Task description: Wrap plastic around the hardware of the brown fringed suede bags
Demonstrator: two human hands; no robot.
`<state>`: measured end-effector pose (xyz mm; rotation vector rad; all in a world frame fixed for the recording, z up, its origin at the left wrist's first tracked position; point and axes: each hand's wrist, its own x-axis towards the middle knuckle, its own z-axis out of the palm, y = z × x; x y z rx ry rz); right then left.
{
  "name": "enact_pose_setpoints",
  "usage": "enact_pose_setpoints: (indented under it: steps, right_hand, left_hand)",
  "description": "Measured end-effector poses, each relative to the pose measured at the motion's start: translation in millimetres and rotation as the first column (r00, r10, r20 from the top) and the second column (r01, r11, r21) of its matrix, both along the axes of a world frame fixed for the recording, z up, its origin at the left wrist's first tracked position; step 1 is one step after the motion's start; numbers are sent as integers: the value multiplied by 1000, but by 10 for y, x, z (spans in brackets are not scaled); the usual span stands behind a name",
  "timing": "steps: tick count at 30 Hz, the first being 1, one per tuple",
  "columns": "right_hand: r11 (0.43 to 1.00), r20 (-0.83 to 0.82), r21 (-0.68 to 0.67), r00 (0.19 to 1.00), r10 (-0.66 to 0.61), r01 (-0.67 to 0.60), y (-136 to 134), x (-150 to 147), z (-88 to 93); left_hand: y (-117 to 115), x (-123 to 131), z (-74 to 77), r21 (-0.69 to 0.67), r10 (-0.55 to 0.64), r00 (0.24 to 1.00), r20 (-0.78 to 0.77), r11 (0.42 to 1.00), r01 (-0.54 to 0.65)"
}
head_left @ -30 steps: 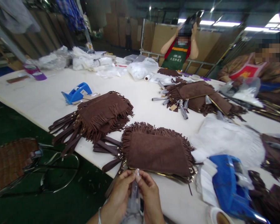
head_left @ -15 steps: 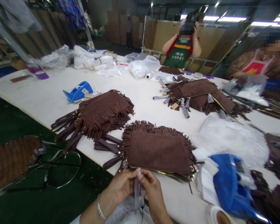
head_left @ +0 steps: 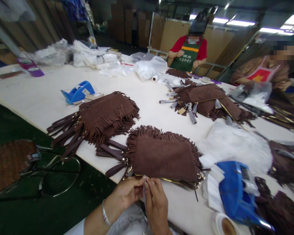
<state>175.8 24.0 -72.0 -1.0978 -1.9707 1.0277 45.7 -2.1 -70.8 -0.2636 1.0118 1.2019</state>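
Note:
A brown fringed pouch (head_left: 165, 160) lies near the table's front edge, its gold zipper (head_left: 170, 180) facing me. My left hand (head_left: 127, 194) pinches a thin strip of pale translucent wrap (head_left: 144, 192) at the zipper edge. From the other side, my right hand (head_left: 156, 199) has its fingers closed on the same strip. What the strip covers is hidden by my fingers. Dark wrist straps (head_left: 112, 151) stick out from the pouch's left end. Farther left sits a stack of similar fringed pouches (head_left: 105, 114), with straps hanging over the edge.
A blue tape dispenser (head_left: 235, 192) and a tape roll (head_left: 225, 225) stand at right, beside white plastic wrap (head_left: 237, 147). Another blue dispenser (head_left: 78, 92) is at left. More pouches (head_left: 205, 96) lie beyond. Two co-workers (head_left: 189, 54) are across the table. A stool (head_left: 12, 166) stands at left.
My right hand has turned and closed further round the strip, covering more of it. The co-worker opposite has lowered both hands from the head. The view has shifted slightly.

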Motion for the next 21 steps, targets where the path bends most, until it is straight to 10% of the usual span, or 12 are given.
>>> enact_pose_setpoints:
  steps: [13,21]
  right_hand:
    - [873,-184,-483,966,-180,71,23,-41,-4]
    - [997,-19,-32,997,-77,77,-43,-37,22]
  left_hand:
    - [-43,4,92,206,-2,925,-379,975,86]
    - [8,153,101,164,100,879,-467,986,-25]
